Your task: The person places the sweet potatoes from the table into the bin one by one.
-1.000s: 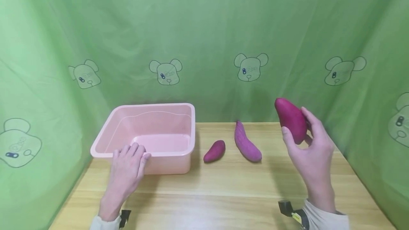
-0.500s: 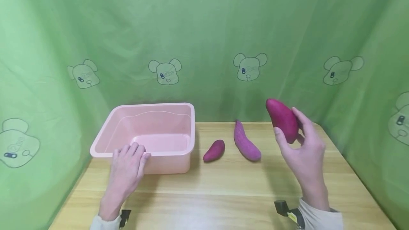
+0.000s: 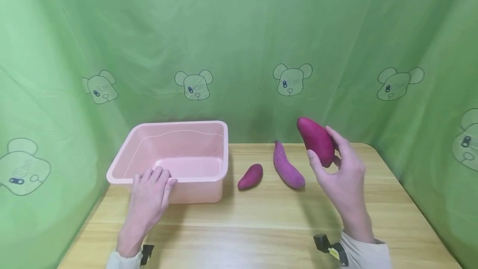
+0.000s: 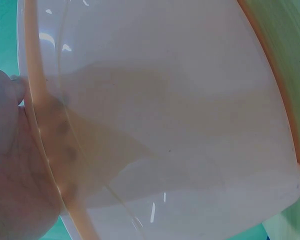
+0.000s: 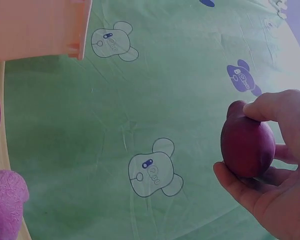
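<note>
My right hand [image 3: 347,184] grips a smooth, dark magenta sweet potato [image 3: 315,139] between thumb and fingers, raised above the right side of the table. In the right wrist view the thumb lies over the top of that sweet potato [image 5: 247,147] and fingers support it from below. My left hand [image 3: 147,196] holds the front rim of a pink plastic basin [image 3: 201,190], its fingers hooked over the edge. On the table lie a small dark magenta sweet potato [image 3: 250,177] and a longer, curved, wrinkled purple one [image 3: 287,167].
The basin stands at the table's left back, with nothing seen inside it. Green curtains [image 3: 242,32] printed with bear heads hang behind the wooden table [image 3: 254,235] and on both sides.
My right hand has moved left with the sweet potato, which now hangs nearer the wrinkled purple one in the head view. The left hand and basin stay put.
</note>
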Motion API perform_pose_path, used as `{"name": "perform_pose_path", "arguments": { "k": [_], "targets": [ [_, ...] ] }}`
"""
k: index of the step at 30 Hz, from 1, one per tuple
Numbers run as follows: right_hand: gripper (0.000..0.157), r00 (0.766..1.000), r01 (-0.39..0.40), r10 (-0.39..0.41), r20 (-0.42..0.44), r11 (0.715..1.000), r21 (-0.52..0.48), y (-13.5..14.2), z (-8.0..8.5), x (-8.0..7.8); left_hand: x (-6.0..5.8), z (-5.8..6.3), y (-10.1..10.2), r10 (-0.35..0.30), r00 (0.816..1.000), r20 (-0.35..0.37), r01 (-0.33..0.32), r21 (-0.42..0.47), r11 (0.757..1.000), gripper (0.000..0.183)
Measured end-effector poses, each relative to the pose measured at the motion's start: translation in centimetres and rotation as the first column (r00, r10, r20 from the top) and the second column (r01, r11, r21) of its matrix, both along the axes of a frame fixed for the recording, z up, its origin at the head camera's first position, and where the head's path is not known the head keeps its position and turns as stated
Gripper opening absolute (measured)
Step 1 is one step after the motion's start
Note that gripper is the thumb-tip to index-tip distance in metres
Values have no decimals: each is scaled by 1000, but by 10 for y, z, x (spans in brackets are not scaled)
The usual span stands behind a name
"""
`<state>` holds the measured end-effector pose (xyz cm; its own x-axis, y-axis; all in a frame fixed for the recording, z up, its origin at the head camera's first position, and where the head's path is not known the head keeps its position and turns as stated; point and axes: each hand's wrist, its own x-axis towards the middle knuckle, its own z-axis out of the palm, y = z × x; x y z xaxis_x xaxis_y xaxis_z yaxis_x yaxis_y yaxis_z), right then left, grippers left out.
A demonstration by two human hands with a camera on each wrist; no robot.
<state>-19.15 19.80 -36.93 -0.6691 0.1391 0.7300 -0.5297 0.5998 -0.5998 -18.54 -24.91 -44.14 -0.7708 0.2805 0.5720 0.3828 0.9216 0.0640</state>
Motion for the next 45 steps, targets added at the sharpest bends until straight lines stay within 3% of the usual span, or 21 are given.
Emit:
{"name": "perform_pose_path", "arguments": {
  "k": [26, 45],
  "targets": [
    [70, 994, -113, 113, -1, 993, 37, -27, 0, -11, 0, 1, -1, -9, 1000, -30, 9, 17, 1000, 30],
    [67, 989, -138, 134, 56, 988, 75, -43, -3, -14, 0, 1, 0, -9, 1000, -24, 9, 18, 1000, 29]
  ]
}}
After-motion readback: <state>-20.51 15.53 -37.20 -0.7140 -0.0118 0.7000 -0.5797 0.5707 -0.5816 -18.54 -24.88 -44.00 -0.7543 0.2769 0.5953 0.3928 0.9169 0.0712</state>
